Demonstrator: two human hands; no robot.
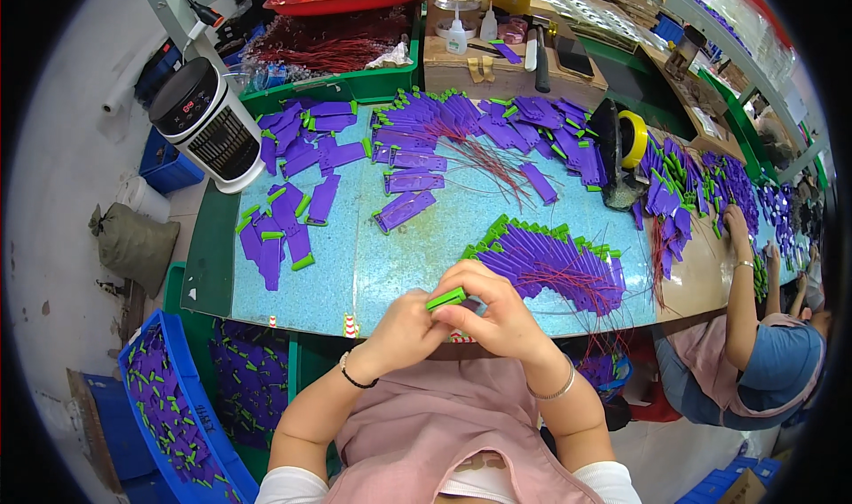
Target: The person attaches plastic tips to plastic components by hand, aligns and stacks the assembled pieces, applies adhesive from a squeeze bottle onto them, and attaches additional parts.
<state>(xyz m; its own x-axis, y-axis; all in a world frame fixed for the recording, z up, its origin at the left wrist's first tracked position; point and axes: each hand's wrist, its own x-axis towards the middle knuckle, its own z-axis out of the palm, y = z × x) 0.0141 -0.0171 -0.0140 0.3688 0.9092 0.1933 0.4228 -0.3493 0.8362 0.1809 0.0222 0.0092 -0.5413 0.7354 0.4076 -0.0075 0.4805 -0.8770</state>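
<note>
In front of my body, at the table's near edge, my two hands meet around a small plastic piece [446, 299] with a bright green end; my fingers cover the rest of it. My left hand [401, 328] is closed at the piece's left side. From the other side my right hand [499, 316] grips it, thumb below and fingers curled over the top. Just beyond my right hand lies a fanned row of purple pieces [550, 264] with green ends and thin red wires. Loose purple-and-green pieces [275, 229] are scattered to the left.
A second fan of purple pieces [417, 118] lies farther back. A white heater [213, 127] stands at the left corner, a yellow tape roll [633, 139] at the right. Blue bins [191, 397] sit low left. A co-worker's arm [741, 264] reaches in at the right.
</note>
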